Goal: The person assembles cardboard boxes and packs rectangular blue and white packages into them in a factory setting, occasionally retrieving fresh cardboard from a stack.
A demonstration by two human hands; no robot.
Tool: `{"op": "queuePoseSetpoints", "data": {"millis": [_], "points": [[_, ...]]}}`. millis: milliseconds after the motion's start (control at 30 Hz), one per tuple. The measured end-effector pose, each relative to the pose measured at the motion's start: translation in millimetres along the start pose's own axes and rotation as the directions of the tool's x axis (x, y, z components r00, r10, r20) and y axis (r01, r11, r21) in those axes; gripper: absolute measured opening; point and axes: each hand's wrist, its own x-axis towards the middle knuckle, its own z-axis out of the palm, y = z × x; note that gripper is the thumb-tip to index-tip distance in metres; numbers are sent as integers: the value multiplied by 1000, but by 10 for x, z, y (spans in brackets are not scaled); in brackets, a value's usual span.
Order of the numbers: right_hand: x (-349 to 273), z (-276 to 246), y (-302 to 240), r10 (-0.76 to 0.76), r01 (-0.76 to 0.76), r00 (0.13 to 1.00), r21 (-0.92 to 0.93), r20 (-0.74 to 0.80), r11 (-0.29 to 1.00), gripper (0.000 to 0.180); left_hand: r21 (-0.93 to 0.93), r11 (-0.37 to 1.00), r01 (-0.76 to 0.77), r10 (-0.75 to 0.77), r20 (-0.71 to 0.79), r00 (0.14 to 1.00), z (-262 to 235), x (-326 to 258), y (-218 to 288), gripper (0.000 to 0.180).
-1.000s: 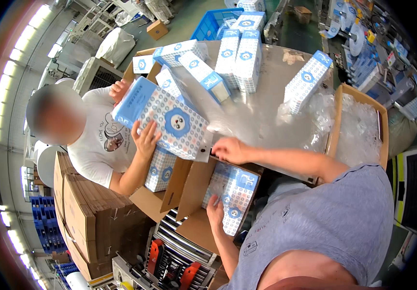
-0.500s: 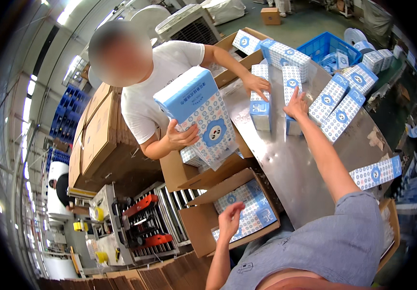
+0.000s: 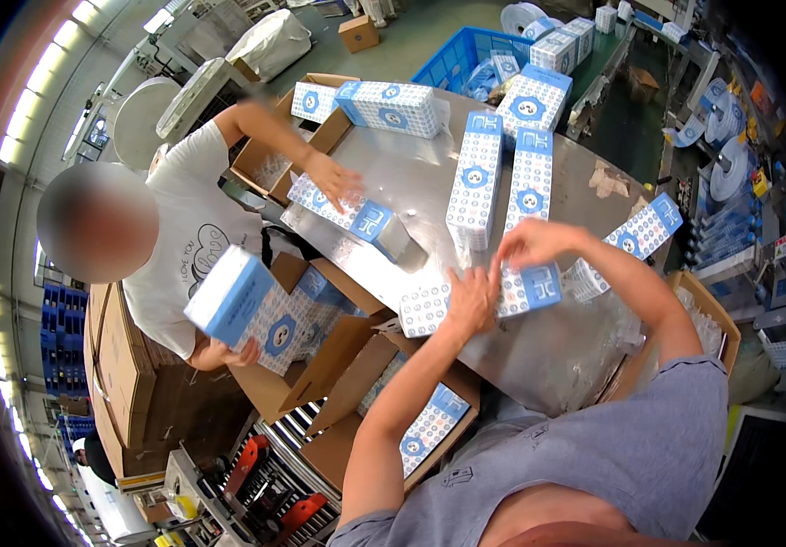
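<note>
A long blue-and-white tissue pack [image 3: 423,313] lies crosswise on the near part of the metal table. My left hand [image 3: 473,303] rests across the middle of it, fingers stretched and spread. Beside it, my right hand [image 3: 539,242] arches over the pack's far edge with bent fingers, their tips close to my left fingertips. Whether something thin is pinched there is hidden. Just beyond, two more tissue packs [image 3: 475,182] stretch away from me. Another pack [image 3: 630,239] lies tilted by my right forearm. Below my left forearm an open carton [image 3: 334,451] holds several packs.
Across the table a co-worker touches a tissue pack [image 3: 356,217] with one hand and holds a bulky pack [image 3: 261,314] over another open carton [image 3: 306,387]. A blue crate [image 3: 434,59] stands at the back. On the right sits a carton with clear film [image 3: 708,324].
My left hand has left the open carton and come onto the table. A pack now lies crosswise under both hands. The co-worker's bulky pack is lower, and the view has turned.
</note>
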Motion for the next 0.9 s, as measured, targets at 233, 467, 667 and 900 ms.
{"op": "queuePoseSetpoints", "data": {"millis": [233,467,667,900], "points": [[1045,-548,42,-166,-350,880,-842,-446,410,89,-181,979,-95,46,-256,966,-446,-716,-114,88],[1887,29,138,-209,12,969,-823,-130,568,90,-906,366,-212,-690,-417,592,-750,-2380,-671,76],[1874,391,-379,-105,35,994,-880,-17,474,109,-919,366,147,-887,-296,355,273,-3641,-615,82],[1281,307,-1018,-433,297,771,-338,-467,893,90,-970,228,90,-925,-186,330,716,-4298,-657,86]]}}
